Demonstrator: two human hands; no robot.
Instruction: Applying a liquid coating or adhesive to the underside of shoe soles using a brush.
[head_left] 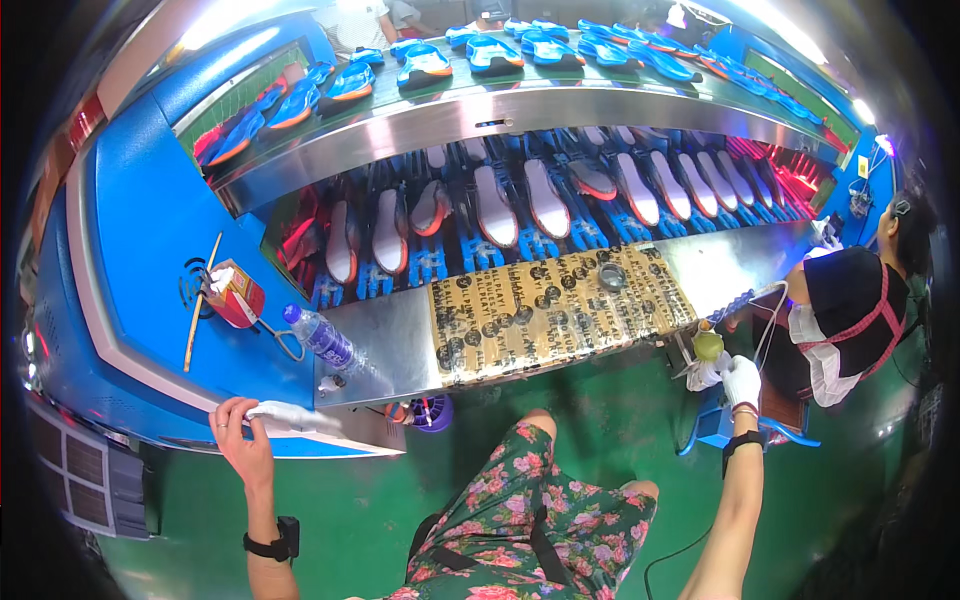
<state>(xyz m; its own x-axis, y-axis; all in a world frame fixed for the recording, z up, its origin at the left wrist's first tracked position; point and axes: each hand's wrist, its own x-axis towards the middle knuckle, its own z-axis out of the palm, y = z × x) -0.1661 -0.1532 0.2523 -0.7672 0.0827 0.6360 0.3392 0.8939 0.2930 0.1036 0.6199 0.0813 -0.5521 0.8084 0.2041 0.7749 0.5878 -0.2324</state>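
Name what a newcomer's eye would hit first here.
Probably the blue-and-orange soles lining the curved upper shelf, with rows of pale-faced shoe parts below it. Next, the floral garment at lower centre, bright against the green floor. At the sides are the hands: the bare left at a blurred white item, the white-gloved right near a round green object.

A green floor (370, 520) is stretching out beside a large blue cabinet (145, 200). Bright ceiling lights (790, 35) are shining overhead, and a grey, dark-panelled box (126, 505) is standing at the lower left.
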